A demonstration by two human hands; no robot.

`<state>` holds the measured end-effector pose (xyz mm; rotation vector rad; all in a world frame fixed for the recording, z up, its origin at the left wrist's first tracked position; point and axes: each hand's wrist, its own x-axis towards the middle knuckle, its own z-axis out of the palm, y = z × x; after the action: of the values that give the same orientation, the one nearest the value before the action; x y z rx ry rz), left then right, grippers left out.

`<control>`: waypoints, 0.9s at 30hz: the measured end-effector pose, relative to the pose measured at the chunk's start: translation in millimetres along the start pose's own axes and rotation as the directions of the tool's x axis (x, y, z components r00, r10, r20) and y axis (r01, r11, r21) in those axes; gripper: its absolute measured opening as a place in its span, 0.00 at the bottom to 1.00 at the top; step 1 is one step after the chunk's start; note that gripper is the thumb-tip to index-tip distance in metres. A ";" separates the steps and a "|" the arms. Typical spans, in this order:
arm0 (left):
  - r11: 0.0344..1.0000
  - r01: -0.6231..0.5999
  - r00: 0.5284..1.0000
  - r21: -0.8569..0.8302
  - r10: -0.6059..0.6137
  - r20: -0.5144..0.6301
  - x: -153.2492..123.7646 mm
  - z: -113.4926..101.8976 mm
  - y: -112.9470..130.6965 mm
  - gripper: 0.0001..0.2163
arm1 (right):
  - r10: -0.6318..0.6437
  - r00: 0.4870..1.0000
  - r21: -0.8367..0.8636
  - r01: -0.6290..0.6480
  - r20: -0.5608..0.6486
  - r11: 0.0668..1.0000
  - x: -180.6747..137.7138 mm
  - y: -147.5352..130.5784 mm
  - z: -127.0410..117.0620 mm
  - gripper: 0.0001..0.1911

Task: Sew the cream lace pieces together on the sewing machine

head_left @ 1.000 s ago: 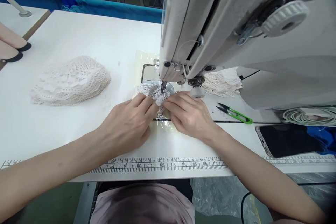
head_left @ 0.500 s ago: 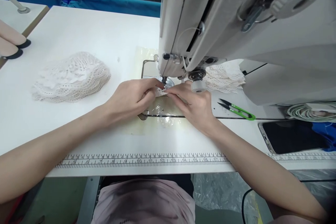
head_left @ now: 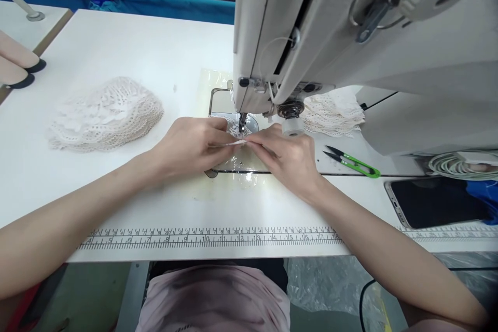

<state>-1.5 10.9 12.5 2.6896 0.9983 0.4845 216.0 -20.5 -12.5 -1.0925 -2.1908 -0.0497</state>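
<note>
A small white lace piece (head_left: pixel 235 133) lies under the needle (head_left: pixel 241 123) of a grey sewing machine (head_left: pixel 350 36). My left hand (head_left: pixel 192 145) pinches the lace's near edge from the left, fingers closed on it. My right hand (head_left: pixel 286 155) pinches the same edge from the right, fingertips meeting the left hand's just in front of the presser foot. Most of the lace is hidden by my fingers.
A heap of white lace pieces (head_left: pixel 105 114) sits on the white table (head_left: pixel 124 52) at the left. More lace (head_left: pixel 334 111) lies behind the machine head. Green thread snips (head_left: pixel 354 163) and a dark phone (head_left: pixel 431 202) lie to the right. A printed ruler (head_left: pixel 213 238) runs along the front edge.
Both hands have moved away from me toward the needle, carrying the lace piece under the presser foot. My fingers now pinch it flatter and closer together.
</note>
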 end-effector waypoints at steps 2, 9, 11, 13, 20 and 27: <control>0.973 -0.090 0.988 0.212 0.115 -0.107 -7.8 5.2 5.8 0.12 | -0.076 0.997 -0.046 0.078 0.034 0.996 -1.1 -2.6 -3.2 0.09; 0.819 -0.197 0.949 0.539 0.298 -0.105 -22.2 10.0 24.4 0.10 | -0.244 0.966 -0.234 0.256 0.083 0.938 -3.7 -9.2 -8.2 0.07; 0.832 -0.200 0.954 0.517 0.286 -0.092 -22.5 9.2 24.9 0.10 | -0.252 0.964 -0.247 0.265 0.081 0.932 -4.1 -9.1 -7.9 0.07; 0.842 -0.206 0.952 0.499 0.291 -0.097 -22.3 9.1 23.8 0.10 | -0.255 0.964 -0.251 0.267 0.081 0.930 -4.3 -8.7 -7.3 0.07; 0.870 -0.185 0.965 0.457 0.248 -0.082 -23.2 12.0 17.8 0.11 | -0.242 0.967 -0.250 0.254 0.079 0.934 -4.1 -8.2 -5.9 0.09; 0.915 -0.137 0.981 0.379 0.178 -0.074 -17.4 11.8 11.4 0.13 | -0.165 0.977 -0.251 0.195 0.137 0.948 -0.6 -4.1 -2.6 0.12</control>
<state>-2.7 -10.4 1.4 3.1330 0.9911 0.5196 214.8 -24.4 -9.8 -1.0529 -2.4345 -0.3780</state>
